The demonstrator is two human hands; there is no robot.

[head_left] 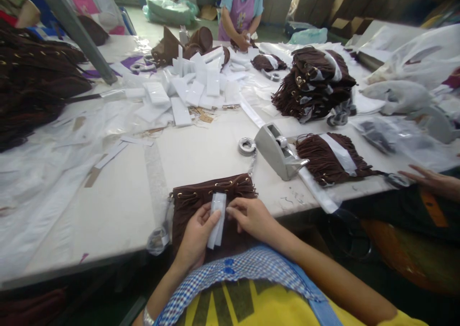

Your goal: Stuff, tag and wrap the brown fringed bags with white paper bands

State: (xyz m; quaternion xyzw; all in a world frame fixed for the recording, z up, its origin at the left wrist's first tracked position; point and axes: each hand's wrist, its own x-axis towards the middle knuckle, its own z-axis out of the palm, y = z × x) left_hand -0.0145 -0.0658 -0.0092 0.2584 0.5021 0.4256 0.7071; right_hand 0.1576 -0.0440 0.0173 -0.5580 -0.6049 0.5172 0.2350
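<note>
A dark brown fringed bag (183, 216) with gold eyelets along its top lies at the table's front edge, close to my body. My left hand (197, 231) is closed over it, thumb pressing a folded white strip (217, 205) upright against the bag's front. Just right of the strip, my right hand (251, 216) has thumb and forefinger pinched together; whatever they hold is too small to make out. A wrapped ring (158, 241) hangs by the bag's left side, and another wrapped ring (247, 146) lies above its top right corner.
A grey tape dispenser (275, 153) stands ahead right, beside a banded fringed bag (312, 159). Stacked bags (312, 84) sit behind it. White packets (196, 84) heap mid-table; brown material (32, 76) piles left. Another person's hand (431, 180) reaches in at right; a co-worker (244, 9) stands opposite.
</note>
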